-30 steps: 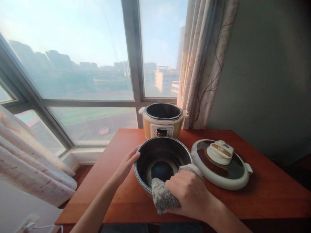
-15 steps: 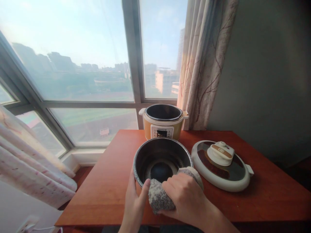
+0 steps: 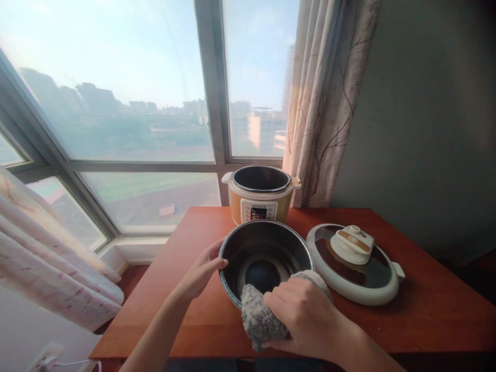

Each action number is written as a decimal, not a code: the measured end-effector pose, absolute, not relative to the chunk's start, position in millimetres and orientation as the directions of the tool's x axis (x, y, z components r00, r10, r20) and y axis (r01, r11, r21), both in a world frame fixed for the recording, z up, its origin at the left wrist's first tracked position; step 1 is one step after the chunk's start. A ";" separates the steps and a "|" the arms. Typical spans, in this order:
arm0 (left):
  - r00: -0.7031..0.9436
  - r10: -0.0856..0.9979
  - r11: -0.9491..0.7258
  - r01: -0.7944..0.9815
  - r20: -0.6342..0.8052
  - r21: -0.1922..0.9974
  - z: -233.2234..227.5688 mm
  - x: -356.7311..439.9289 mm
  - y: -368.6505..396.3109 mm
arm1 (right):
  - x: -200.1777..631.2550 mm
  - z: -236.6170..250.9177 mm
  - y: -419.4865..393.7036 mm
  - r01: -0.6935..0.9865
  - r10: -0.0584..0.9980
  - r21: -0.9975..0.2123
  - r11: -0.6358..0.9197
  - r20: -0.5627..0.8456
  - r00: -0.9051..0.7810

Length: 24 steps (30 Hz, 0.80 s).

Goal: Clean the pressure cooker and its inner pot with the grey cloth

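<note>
Right hand (image 3: 306, 315) fingers clutching grey cloth (image 3: 259, 323), left hand (image 3: 201, 268) gripping inner pot (image 3: 265, 258) rim, cooker (image 3: 260, 199) label unreadable

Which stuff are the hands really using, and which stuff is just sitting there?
Being used:
- dark pot, steadied at its rim by the left hand
- grey cloth, pressed on the pot's near rim by the right hand

Just sitting there:
- yellow cooker, open, behind the pot
- lid, flat on the table
- curtain

The red-brown table (image 3: 426, 320) carries a cooker base (image 3: 260, 199), an inner pot (image 3: 263, 258) (dark inside) and a lid (image 3: 354, 263).
</note>
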<state>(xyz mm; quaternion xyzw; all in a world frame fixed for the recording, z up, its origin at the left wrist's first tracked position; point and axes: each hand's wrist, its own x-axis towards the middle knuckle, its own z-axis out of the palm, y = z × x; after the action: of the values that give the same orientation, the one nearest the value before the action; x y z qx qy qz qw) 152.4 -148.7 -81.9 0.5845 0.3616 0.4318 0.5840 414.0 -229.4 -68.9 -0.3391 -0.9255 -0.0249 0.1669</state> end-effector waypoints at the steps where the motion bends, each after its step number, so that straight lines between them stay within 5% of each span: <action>1: 0.419 0.906 -0.030 -0.080 0.061 0.996 -78.8 148.4 -141.9 | 417.0 -69.3 -229.7 0.619 0.605 -0.074 0.782 0.327 -0.726; 9: 0.457 0.889 0.052 -0.085 -0.007 0.995 -75.4 145.7 -128.0 | 424.6 -72.1 -227.1 0.578 0.554 -0.064 0.813 0.390 -0.736; 17: -0.130 0.987 -0.100 -0.032 0.095 0.994 -96.6 175.3 -184.0 | 412.1 -76.2 -221.1 0.607 0.556 -0.027 0.794 0.435 -0.708; 24: -0.320 0.945 -0.081 -0.055 0.059 0.995 -108.5 196.7 -232.2 | 379.8 -75.0 -218.7 0.674 0.624 -0.037 0.738 0.418 -0.660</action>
<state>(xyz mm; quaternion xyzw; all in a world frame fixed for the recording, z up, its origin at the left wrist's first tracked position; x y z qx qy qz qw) 196.7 -232.2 -108.5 0.4130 0.5387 0.6083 0.4114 379.8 -218.7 -75.0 -0.3571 -0.9090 -0.0604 0.2062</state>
